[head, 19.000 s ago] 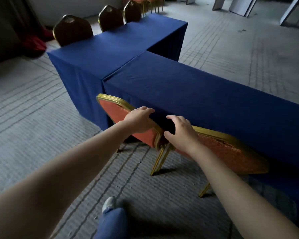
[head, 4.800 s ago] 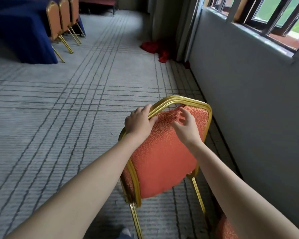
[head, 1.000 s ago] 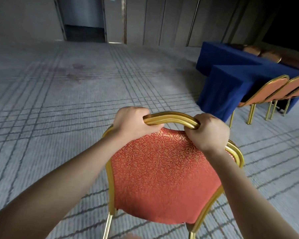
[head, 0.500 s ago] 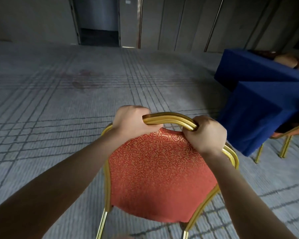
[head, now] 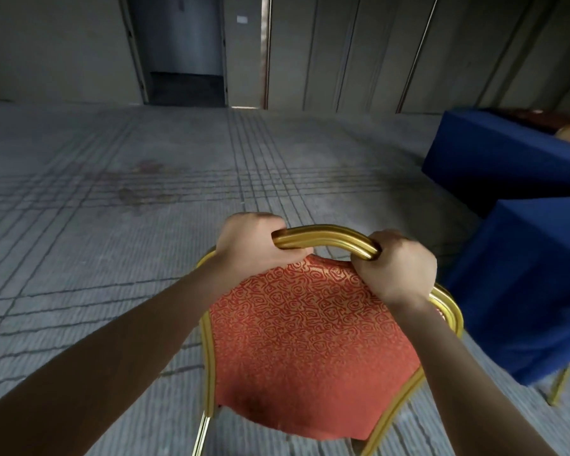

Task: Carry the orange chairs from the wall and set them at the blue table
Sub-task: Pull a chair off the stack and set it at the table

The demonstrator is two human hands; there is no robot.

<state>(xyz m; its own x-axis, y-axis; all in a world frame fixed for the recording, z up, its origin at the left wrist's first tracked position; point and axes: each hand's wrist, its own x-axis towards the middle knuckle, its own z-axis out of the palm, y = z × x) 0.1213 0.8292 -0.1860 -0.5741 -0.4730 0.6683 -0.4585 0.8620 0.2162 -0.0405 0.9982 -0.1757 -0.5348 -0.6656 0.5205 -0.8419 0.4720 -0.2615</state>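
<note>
So the person is holding an orange patterned-fabric chair with a shiny gold metal frame (head: 310, 340) by the top of its backrest. It's sitting right in front of them, in the lower middle of the view. The left hand (head: 247, 245) is curling its fingers right over the curved top rail on the left side, gripping the tube. The right hand (head: 397, 268) is doing the same at the right end of that rail, wrapped tight around the gold tube. A short stretch of bare rail is showing between the two hands. The padded back is facing the camera, and the legs are running out of the bottom of the frame, so I can't tell whether the feet are touching the floor.

The table draped in dark blue cloth (head: 524, 284) is sitting just to the right of the chair, its near corner close beside the frame but apart from it as far as I can see. A second blue-draped table section (head: 494, 153) is sitting further back on the right. A thin gold chair leg (head: 558, 386) is poking out below the near table's cloth at the lower right.

Underneath it all, grey carpet with a grid of dark lines (head: 79, 258) is stretching away, with a darkish stain (head: 139, 189) out in the middle. At the far end a dim open doorway (head: 185, 54) is showing in a grey panelled wall (head: 359, 51).
</note>
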